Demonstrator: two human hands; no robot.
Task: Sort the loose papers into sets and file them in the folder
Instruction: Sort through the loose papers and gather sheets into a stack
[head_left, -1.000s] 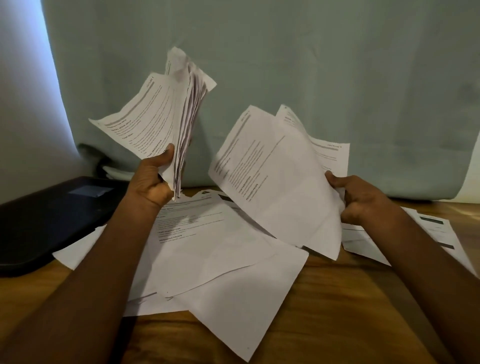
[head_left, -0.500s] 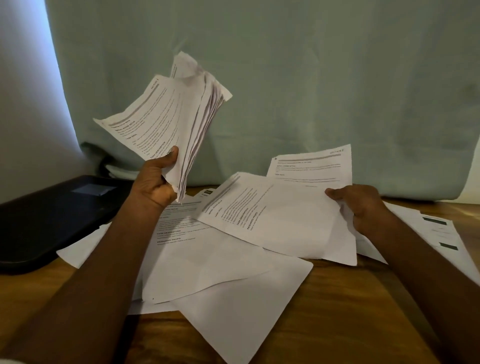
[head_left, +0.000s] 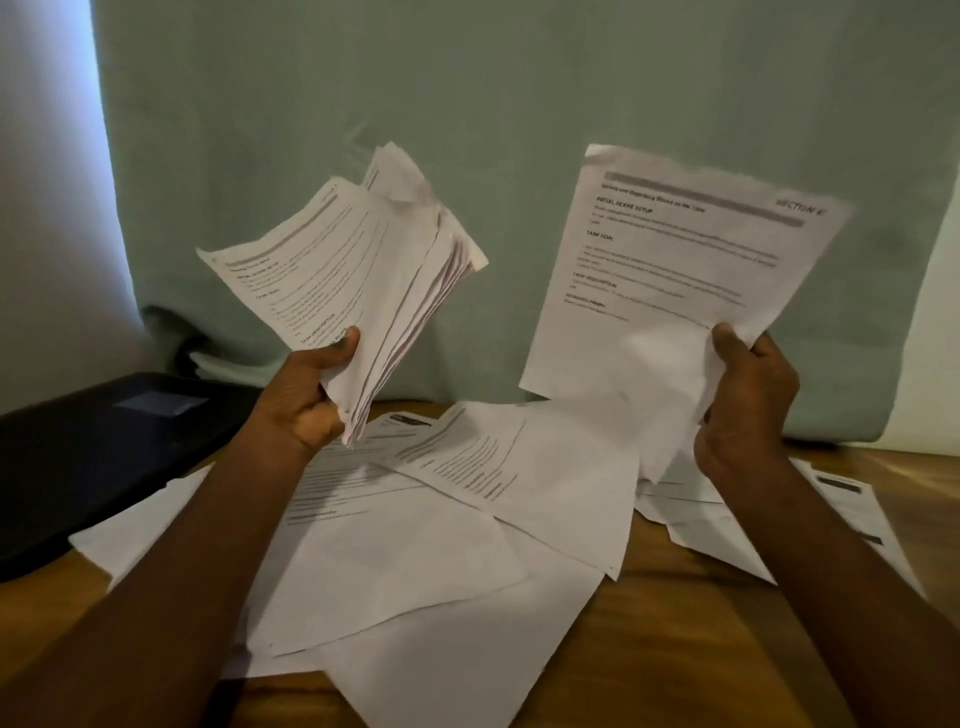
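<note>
My left hand (head_left: 306, 400) grips the lower edge of a fanned stack of printed papers (head_left: 363, 270), raised above the table. My right hand (head_left: 748, 400) pinches the lower right corner of a single printed sheet (head_left: 670, 260), held upright and facing me. Several loose papers (head_left: 441, 519) lie overlapping on the wooden table (head_left: 701, 649) below both hands. More sheets (head_left: 841, 519) lie under my right forearm. A black folder (head_left: 88, 457) lies flat at the left edge of the table.
A pale green cloth (head_left: 519, 104) hangs as a backdrop behind the table. Some white paper (head_left: 218, 364) sits behind the folder against the cloth. Bare wood shows along the front right of the table.
My right hand laid one sheet down on the pile, then lifted a single sheet up to face me. The stack in my left hand shifted slightly right.
</note>
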